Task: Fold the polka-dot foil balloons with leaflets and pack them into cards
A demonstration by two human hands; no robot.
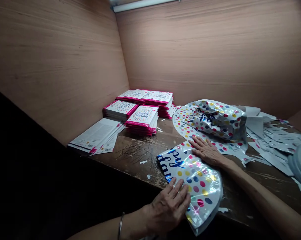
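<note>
A folded foil balloon (195, 180) with coloured dots and blue lettering lies flat at the near edge of the worn wooden table (138, 155). My left hand (169, 205) rests flat on its near edge, fingers stretched out. My right hand (206, 151) presses flat on its far edge, fingers spread. Behind my right hand lies a loose heap of the same dotted foil balloons (215, 120).
Stacks of pink-edged "happy birthday" packages (143, 118) stand at the back left, and white printed cards (97, 135) are fanned out by the left wall. White paper scraps and sheets (272, 140) cover the right side. Wooden walls close in on the left and at the back.
</note>
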